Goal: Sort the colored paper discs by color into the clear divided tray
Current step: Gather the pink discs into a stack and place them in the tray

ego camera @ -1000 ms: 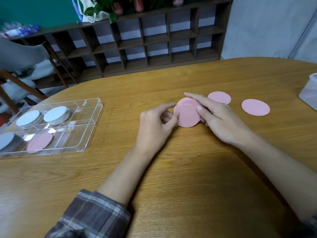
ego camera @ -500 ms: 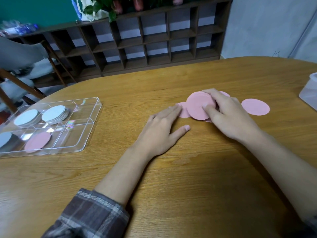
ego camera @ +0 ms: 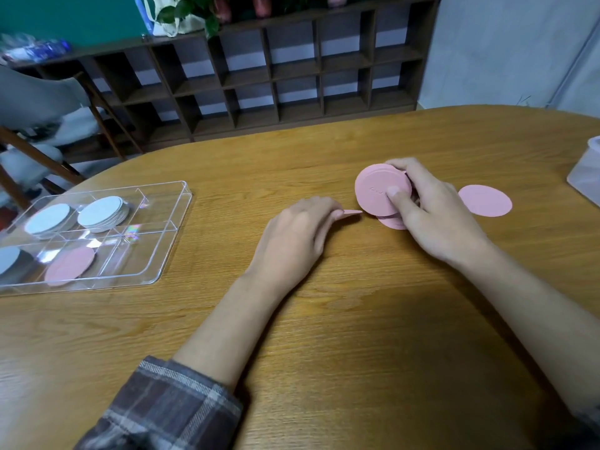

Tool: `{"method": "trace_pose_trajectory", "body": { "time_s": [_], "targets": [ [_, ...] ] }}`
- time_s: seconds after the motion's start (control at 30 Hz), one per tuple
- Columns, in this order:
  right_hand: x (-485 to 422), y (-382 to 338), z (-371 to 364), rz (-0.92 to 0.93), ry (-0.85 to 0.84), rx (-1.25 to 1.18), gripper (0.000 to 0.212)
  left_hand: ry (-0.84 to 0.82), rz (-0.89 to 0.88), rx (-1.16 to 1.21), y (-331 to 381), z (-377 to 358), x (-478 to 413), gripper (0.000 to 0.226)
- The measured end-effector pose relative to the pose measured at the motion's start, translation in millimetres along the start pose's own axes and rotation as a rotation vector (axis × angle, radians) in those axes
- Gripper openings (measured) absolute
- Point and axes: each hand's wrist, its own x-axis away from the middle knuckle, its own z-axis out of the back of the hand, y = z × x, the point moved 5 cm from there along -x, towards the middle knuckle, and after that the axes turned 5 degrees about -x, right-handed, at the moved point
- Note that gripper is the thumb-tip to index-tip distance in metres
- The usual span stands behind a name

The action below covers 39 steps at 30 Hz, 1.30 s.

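My right hand (ego camera: 431,212) grips a small stack of pink discs (ego camera: 376,193), tilted up off the table, thumb on its face. Another pink disc (ego camera: 391,222) lies partly under that hand. My left hand (ego camera: 298,235) pinches the edge of one pink disc (ego camera: 352,213), which is seen almost edge-on just left of the stack. One more pink disc (ego camera: 485,201) lies flat to the right. The clear divided tray (ego camera: 162,251) sits at the left, holding two stacks of pale blue discs (ego camera: 100,212), a pink disc (ego camera: 69,266) and a grey-blue disc (ego camera: 6,259).
A translucent plastic box (ego camera: 586,173) stands at the table's right edge. Beyond the round wooden table (ego camera: 324,336) are a dark cubby shelf (ego camera: 259,76) and a chair (ego camera: 48,125) at the back left.
My right hand has gathered the pink discs into a stack and lifted it upright. My left hand has curled from flat on the table to pinch one disc's edge.
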Motion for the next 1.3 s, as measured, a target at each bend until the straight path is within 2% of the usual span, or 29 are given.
{"method": "trace_pose_trajectory", "body": {
  "time_s": [0.27,0.4,0.5,0.6,0.7,0.77,0.9,0.97,1.1,1.3],
  "targets": [
    [2.1,-2.0,-5.7,0.022,-0.055,0.057,0.031,0.222,0.029,0.083,6.1,12.7,-1.2,0.018],
    [1.8,0.2,-8.6,0.034,-0.071,0.001,0.029,0.287,0.077,0.103,4.0,16.9,-1.0,0.015],
    [2.8,0.3,-15.1,0.058,-0.121,-0.002,0.032,0.275,0.124,0.144,2.9,13.7,-0.2,0.012],
    [4.2,1.6,-22.2,0.062,-0.16,-0.038,0.035,0.215,0.199,0.223,1.0,9.0,0.9,0.029],
    [4.5,4.7,-25.3,0.044,-0.181,-0.064,0.037,0.158,0.276,0.289,-2.0,5.4,2.2,0.032],
    [5.6,5.1,-27.2,0.03,-0.22,-0.042,0.038,0.16,0.287,0.297,-2.2,5.0,2.6,0.03],
    [7.0,1.9,-33.9,0.082,-0.279,0.095,0.054,0.224,0.293,0.27,0.2,7.5,4.4,0.028],
    [7.2,1.6,-35.7,0.106,-0.267,0.114,0.047,0.241,0.283,0.258,2.6,6.7,5.3,0.027],
    [11.2,0.4,-34.0,0.138,-0.247,0.103,0.019,0.256,0.24,0.23,9.3,8.9,6.4,0.026],
    [14.1,10.8,0.7,0.069,-0.092,-0.013,0.016,0.172,0.231,0.298,17.1,0.4,3.0,0.035]
  ]
}}
